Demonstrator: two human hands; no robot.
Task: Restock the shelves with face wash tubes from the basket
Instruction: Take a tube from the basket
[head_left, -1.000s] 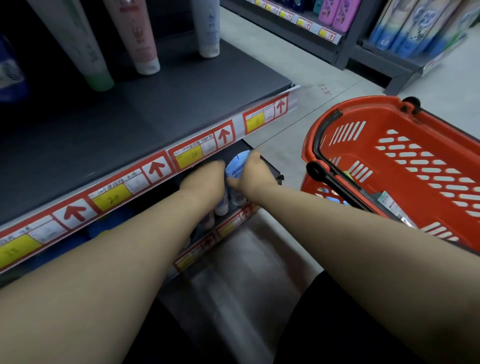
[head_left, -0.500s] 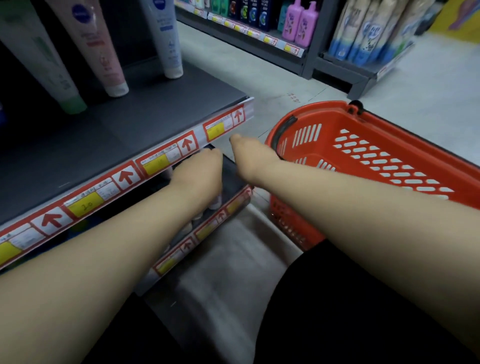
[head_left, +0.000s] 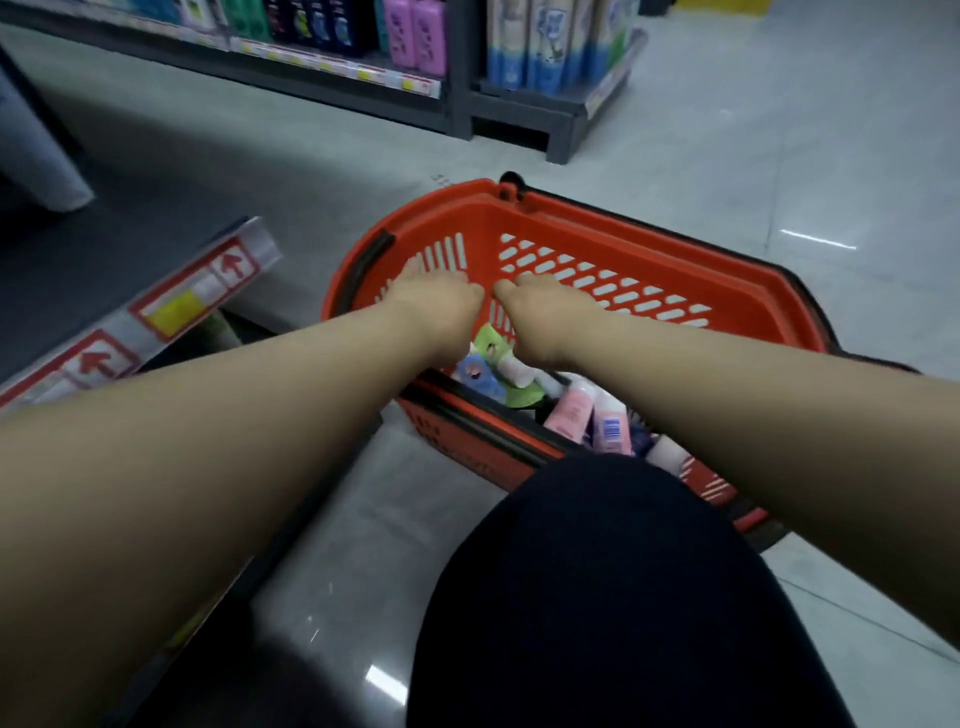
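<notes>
– Grey tiled floor (head_left: 779, 156) of a shop aisle, with stocked shelves (head_left: 363, 47) along the far side. What sits nearest?
– A red basket (head_left: 649, 221) on the floor, straight ahead, beyond a dark-clad knee (head_left: 597, 597). At the left edge is a dark shelf (head_left: 104, 249) with a red-and-yellow price rail (head_left: 171, 306).
– What differs from half a second ago?
– Both hands have left the lower shelf under that rail and swung right. They are now over the basket's left end. The view turned with them, so the basket is central and the shelf mostly out of sight.
– How are the hands?
– Left hand (head_left: 436, 306): fingers stretched out and spread, holding nothing. Right hand (head_left: 550, 317), just beside it: relaxed, fingers tipped downward, nothing seen in it.
– And the face wash tubes?
– The face wash tubes (head_left: 571, 413) lie heaped in the basket's bottom, below the wrists and nearer the person than the fingertips. A green-and-white one shows between the two wrists; pink ones lie under the right forearm.
</notes>
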